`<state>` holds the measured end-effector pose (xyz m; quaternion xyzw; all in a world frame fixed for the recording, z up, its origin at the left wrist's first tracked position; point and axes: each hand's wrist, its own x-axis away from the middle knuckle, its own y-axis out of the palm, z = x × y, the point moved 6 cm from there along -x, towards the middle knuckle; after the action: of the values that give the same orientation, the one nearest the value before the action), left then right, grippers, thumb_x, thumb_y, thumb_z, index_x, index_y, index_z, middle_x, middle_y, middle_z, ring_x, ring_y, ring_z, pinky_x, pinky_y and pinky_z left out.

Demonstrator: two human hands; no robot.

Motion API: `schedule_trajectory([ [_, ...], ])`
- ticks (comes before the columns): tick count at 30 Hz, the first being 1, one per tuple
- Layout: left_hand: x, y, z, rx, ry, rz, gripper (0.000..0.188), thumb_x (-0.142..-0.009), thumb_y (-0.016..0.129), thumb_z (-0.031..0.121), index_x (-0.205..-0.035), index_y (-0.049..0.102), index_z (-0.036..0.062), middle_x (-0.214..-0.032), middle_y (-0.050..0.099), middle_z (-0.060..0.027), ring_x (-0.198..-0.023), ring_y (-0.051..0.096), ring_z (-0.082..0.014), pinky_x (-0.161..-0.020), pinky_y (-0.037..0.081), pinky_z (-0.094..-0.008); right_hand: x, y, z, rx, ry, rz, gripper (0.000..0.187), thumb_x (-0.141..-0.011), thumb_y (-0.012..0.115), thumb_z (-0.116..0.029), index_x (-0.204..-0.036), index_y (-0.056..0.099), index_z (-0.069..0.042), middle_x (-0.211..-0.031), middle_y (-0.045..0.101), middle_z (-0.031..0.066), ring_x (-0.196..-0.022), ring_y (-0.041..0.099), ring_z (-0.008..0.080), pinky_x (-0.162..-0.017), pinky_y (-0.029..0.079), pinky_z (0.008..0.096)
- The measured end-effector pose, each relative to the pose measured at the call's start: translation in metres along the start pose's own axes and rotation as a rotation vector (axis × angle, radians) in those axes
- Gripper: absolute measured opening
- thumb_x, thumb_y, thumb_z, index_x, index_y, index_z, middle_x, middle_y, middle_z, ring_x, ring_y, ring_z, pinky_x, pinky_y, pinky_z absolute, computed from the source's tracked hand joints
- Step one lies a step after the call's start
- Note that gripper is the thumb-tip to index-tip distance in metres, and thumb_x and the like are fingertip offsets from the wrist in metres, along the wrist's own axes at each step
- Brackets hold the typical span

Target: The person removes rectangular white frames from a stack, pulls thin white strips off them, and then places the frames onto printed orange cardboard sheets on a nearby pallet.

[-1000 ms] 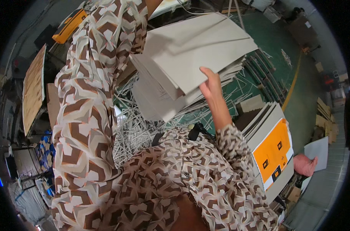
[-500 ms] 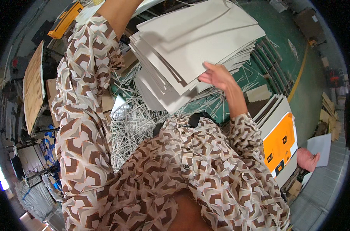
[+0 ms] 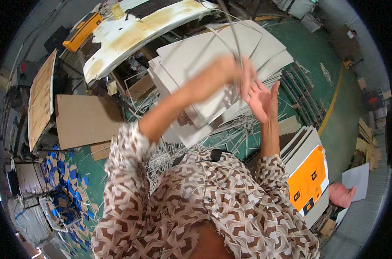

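A tall stack of pale grey cardboard sheets (image 3: 187, 58) lies ahead of me, its edges uneven. My left hand (image 3: 234, 71) is over the stack, smeared by motion, so its fingers do not show clearly. Thin curved strips (image 3: 238, 39) run over the sheets and reach that hand; whether it holds them I cannot make out. Close beside it, at the stack's right edge, my right hand (image 3: 261, 101) is open, palm showing and fingers apart, with nothing in it.
Loose cardboard offcuts (image 3: 230, 129) litter the green floor around the stack. A stained white table (image 3: 118, 36) stands behind it. At right are slatted racks (image 3: 306, 93) and sheets with an orange printed cover (image 3: 308, 177). A brown board (image 3: 86, 121) and blue scraps (image 3: 60, 177) lie left.
My left arm has come back from the far upper left, bringing the hand over the stack. My right hand has turned palm up, off the sheet edge. More of the white table shows.
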<state>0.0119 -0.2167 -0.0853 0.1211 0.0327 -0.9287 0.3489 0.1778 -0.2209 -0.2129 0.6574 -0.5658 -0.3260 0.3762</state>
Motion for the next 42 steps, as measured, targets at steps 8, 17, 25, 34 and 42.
schedule_trajectory([
  [8, 0.023, 0.084, -0.052, -0.365, -0.213, -0.167, 0.031, -0.090, 0.040, 0.026, -0.091, 0.049, -0.0036, -0.065, 0.052, -0.0219, -0.061, 0.052, -0.0399, -0.065, 0.043, -0.0455, -0.070, -0.036, -0.020, -0.099, 0.198, 0.068, 0.105, -0.082, 0.054, -0.056, -0.138, -0.016, -0.001, -0.135, 0.025, 0.0299, -0.123, 0.035, 0.0437, -0.098, 0.035, 0.0564],
  [17, -0.048, 0.105, -0.063, -0.538, -0.238, -0.155, 0.036, -0.088, 0.047, 0.027, -0.108, 0.052, -0.0018, -0.105, 0.056, -0.0211, -0.102, 0.054, -0.0331, -0.091, 0.041, -0.0415, -0.183, -0.035, -0.051, 0.099, 0.394, 0.024, 0.012, -0.085, 0.056, -0.007, -0.088, 0.052, 0.004, -0.086, 0.060, 0.0167, -0.055, 0.051, 0.0121, -0.046, 0.043, 0.0209],
  [25, -0.026, -0.006, -0.184, -1.350, -0.562, 0.776, 0.057, -0.089, 0.049, 0.030, -0.135, 0.031, 0.0009, -0.143, 0.023, -0.0215, -0.135, 0.017, -0.0352, -0.109, 0.013, -0.0477, -0.256, -0.203, -0.269, 0.496, -0.133, 0.367, 0.013, -0.087, 0.048, -0.006, -0.077, 0.052, 0.002, -0.061, 0.044, -0.0004, -0.042, 0.033, 0.0063, -0.036, 0.027, 0.0203],
  [34, -0.009, -0.004, -0.184, -1.202, -0.308, 0.928, 0.036, -0.084, 0.057, 0.021, -0.114, 0.054, 0.0016, -0.123, 0.052, -0.0162, -0.122, 0.041, -0.0324, -0.105, 0.023, -0.0453, -0.243, -0.273, -0.434, 0.903, -0.186, 0.495, 0.012, -0.091, 0.047, -0.014, -0.088, 0.049, -0.002, -0.067, 0.049, 0.0024, -0.044, 0.035, 0.0074, -0.038, 0.029, 0.0217],
  [42, -0.054, 0.038, -0.180, -0.031, -0.240, 0.854, 0.055, -0.085, 0.059, 0.033, -0.127, 0.044, 0.0021, -0.125, 0.050, -0.0146, -0.117, 0.045, -0.0242, -0.100, 0.035, -0.0382, -0.163, -0.032, -0.253, 0.935, -0.072, -0.187, 0.034, -0.093, 0.045, -0.012, -0.123, 0.044, 0.005, -0.071, 0.053, 0.0011, -0.042, 0.035, 0.0017, -0.038, 0.028, 0.0172],
])
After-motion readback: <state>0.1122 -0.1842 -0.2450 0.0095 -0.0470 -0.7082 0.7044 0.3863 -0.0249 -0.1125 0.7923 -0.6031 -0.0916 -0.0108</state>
